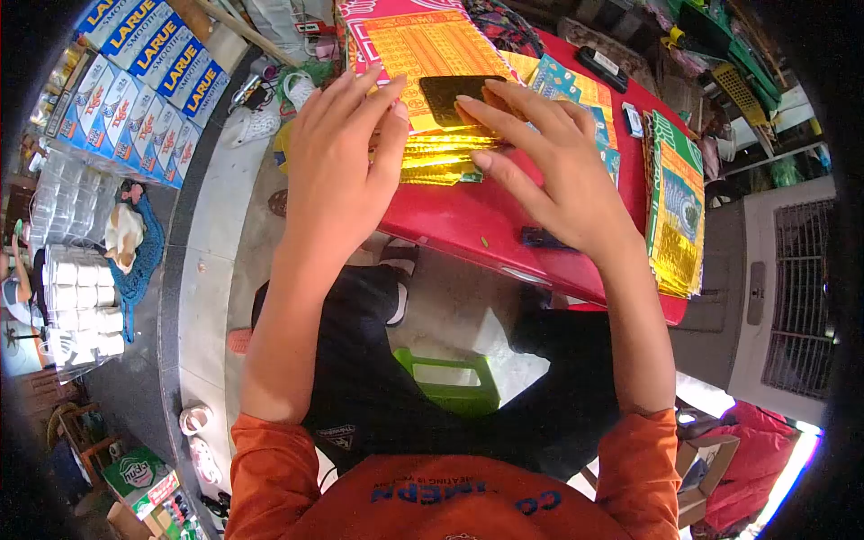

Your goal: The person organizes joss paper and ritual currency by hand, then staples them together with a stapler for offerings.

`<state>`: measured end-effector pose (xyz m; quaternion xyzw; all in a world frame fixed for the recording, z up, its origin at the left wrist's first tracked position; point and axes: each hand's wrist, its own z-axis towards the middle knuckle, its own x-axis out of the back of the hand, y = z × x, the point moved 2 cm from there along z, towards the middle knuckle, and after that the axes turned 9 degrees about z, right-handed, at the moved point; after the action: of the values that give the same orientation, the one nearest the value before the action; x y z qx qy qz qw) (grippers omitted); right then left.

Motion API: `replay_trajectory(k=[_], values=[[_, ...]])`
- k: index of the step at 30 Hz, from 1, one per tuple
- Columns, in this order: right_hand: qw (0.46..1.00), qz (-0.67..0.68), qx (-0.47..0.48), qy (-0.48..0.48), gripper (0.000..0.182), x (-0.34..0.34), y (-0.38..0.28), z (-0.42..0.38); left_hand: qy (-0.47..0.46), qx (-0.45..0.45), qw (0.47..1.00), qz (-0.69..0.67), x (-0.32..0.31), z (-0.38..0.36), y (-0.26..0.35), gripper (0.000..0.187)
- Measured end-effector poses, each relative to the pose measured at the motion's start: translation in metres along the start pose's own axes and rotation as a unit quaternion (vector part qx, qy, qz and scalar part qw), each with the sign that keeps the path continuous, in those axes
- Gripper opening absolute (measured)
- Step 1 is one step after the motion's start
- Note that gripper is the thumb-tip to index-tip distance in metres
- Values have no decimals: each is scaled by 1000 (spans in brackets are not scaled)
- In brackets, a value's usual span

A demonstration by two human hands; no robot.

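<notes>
A stack of shiny gold foil sheets [441,155] lies near the edge of the red table [450,220]. Yellow-orange printed paper [423,49] with a pink border lies behind it. My left hand [346,148] is over the stack's left side, fingers apart, its fingertips at the printed paper. My right hand [549,157] has its fingers spread over the stack's right side. Its fingertips touch a dark rectangular piece [441,97] on the paper; whether they grip it is hidden. A bundle of printed paper and gold foil [677,211] rests at the table's right end.
Blue patterned papers [553,79], a black device [601,68] and a small dark object [543,238] are on the table. Below stands a green stool [450,382]. Stacked drink cartons [135,117] and a cat [124,236] are at the left.
</notes>
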<state>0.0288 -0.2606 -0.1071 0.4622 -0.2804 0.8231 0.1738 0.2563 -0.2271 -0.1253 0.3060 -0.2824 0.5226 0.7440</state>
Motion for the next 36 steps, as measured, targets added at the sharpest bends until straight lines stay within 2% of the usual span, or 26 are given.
replay_trajectory(k=[3,11,13,15,16,17,18,19,21,23,27,30,32,33,34,35,36], values=[[999,6,30,34,47,-4,2,-1,-8,7,1000,-16,-4,-1,-3,33],[997,43,43,41,44,-5,9,0,4,13,1000,-23,-2,-1,5,37],[996,59,41,53,42,-5,12,2,-30,35,999,-23,1,-2,6,39],[988,93,-67,107,38,-5,21,5,-12,29,999,-28,-2,-2,3,39],[977,77,-80,183,36,-11,30,7,6,22,999,-34,-3,-2,3,38],[977,77,-80,184,36,-9,33,6,7,22,999,-34,-3,-2,2,38],[952,185,-180,167,37,-6,37,7,6,23,999,-38,-3,-2,2,38],[905,289,-275,148,39,-6,42,6,6,23,999,-42,-3,-2,2,38],[887,327,-277,172,41,-11,52,6,-16,31,999,-40,0,-1,5,38],[880,362,-284,116,38,-13,57,6,-39,39,998,-37,-1,-1,5,38],[874,377,-275,134,34,-13,57,6,24,19,999,-36,-1,2,7,36],[844,434,-281,141,28,3,52,4,73,12,994,-80,7,6,11,29],[759,547,-324,138,25,11,52,-2,107,6,988,-115,14,7,14,24],[761,546,-323,138,25,15,48,-3,105,32,979,-173,17,7,14,19],[728,575,-344,145,26,19,43,-6,103,59,966,-229,20,5,15,17],[693,604,-365,152,27,20,41,-8,104,59,966,-229,23,3,17,17],[677,628,-361,129,26,19,45,-9,63,119,948,-290,24,1,19,21]])
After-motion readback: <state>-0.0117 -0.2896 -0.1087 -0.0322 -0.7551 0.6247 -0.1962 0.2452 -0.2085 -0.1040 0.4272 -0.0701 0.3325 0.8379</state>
